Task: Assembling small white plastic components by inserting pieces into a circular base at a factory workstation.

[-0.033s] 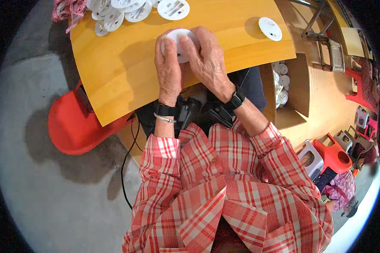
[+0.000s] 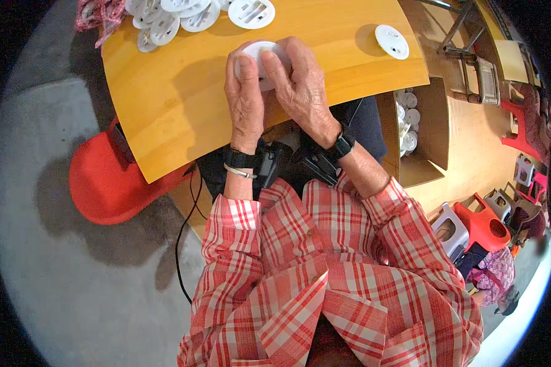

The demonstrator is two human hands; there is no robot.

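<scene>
Both my hands rest on a yellow wooden table (image 2: 165, 104) and are closed together round one white round disc (image 2: 258, 52). My left hand (image 2: 245, 101) covers the disc's left side. From the right, my right hand (image 2: 301, 88) lays its fingers over the top of it. Most of the disc is hidden under my fingers. Each wrist carries a black strap with a small black device, and my sleeves are red plaid.
A pile of several white discs (image 2: 168, 18) lies at the table's far left, and a single disc (image 2: 392, 41) at the far right. An open cardboard box (image 2: 438, 131) of discs stands right of the table. A red stool (image 2: 104, 180) is left; more stools (image 2: 483, 226) are right.
</scene>
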